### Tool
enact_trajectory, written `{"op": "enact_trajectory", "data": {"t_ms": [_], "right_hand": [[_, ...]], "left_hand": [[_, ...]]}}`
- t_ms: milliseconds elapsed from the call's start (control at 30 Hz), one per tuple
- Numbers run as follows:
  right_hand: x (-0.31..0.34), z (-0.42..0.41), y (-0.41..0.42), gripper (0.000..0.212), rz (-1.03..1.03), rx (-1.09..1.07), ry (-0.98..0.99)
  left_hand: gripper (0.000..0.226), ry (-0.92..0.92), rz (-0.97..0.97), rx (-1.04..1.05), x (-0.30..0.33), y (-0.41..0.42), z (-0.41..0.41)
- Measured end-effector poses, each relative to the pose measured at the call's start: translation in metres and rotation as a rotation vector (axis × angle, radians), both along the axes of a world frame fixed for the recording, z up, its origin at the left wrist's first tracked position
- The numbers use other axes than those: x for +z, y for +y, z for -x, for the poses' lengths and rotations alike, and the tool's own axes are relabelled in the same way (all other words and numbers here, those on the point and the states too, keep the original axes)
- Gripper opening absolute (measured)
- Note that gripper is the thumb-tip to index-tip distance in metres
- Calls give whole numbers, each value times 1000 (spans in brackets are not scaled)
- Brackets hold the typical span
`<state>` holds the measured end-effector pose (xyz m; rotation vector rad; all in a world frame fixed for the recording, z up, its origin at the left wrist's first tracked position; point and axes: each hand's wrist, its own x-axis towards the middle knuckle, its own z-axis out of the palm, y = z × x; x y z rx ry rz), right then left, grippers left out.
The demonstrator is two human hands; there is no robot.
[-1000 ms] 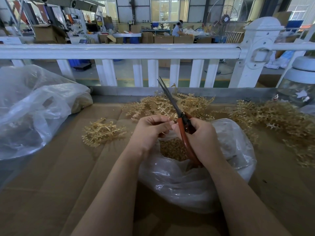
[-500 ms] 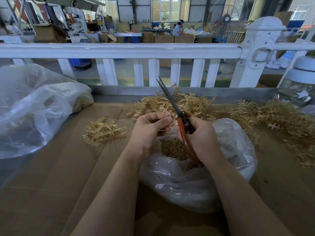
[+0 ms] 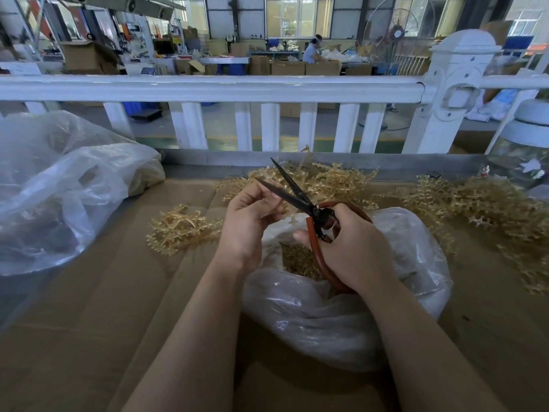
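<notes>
- Head view, far left: a big clear plastic sack (image 3: pixel 59 188) slumps on the cardboard-covered worktop (image 3: pixel 89 322). Its left side is cut off by the frame, and what lies inside is only a dark blur behind the film.
- Just right of it lies a small heap of pale gold plastic sprigs (image 3: pixel 181 228).
- The left hand (image 3: pixel 249 221) is raised above the worktop, its fingers (image 3: pixel 267 200) curled and pinching a sprig (image 3: pixel 290 217). Most of that piece is hidden by the hand, so its shape is hard to make out.
- The scissors (image 3: pixel 303 199) have their dark blades spread apart and pointing up and to the left, with the lower blade touching the left fingertips. No maker's mark can be read on them.
- The right hand (image 3: pixel 353 248) grips the scissors' orange-red handles, fingers closed round one loop; the far loop is partly covered by the hand.
- Under both hands sits an open clear bag (image 3: pixel 341 322) with cut gold bits (image 3: pixel 300 260) inside — partly hidden by the wrists.
- A tangled pile (image 3: pixel 335 179) lies behind the hands, and a wider pile (image 3: pixel 481 209) spreads to the right, cut off at the edge.
- Far right stands a jar (image 3: pixel 525 150), half out of frame — it has white marks on the glass but no legible label.
- Signs beyond the white railing (image 3: pixel 208 87) are too small to read.
</notes>
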<state>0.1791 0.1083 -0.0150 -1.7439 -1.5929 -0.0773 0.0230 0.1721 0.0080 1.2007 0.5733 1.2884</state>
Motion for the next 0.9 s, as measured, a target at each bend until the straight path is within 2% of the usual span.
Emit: {"op": "enact_trajectory", "data": {"t_ms": [167, 367, 567, 767, 900], "right_hand": [[4, -1, -1, 69, 16, -76, -81], [5, 0, -1, 54, 14, -153, -147], [5, 1, -1, 51, 2, -147, -129], [4, 0, -1, 51, -24, -121, -118], [2, 0, -1, 60, -66, -88, -107]], "left_hand": [[15, 52, -33, 26, -1, 0, 1], [13, 77, -49, 27, -1, -1, 1], [24, 79, -47, 16, -1, 1, 2], [18, 63, -60, -37, -3, 2, 2], [16, 60, -86, -54, -3, 2, 3]]}}
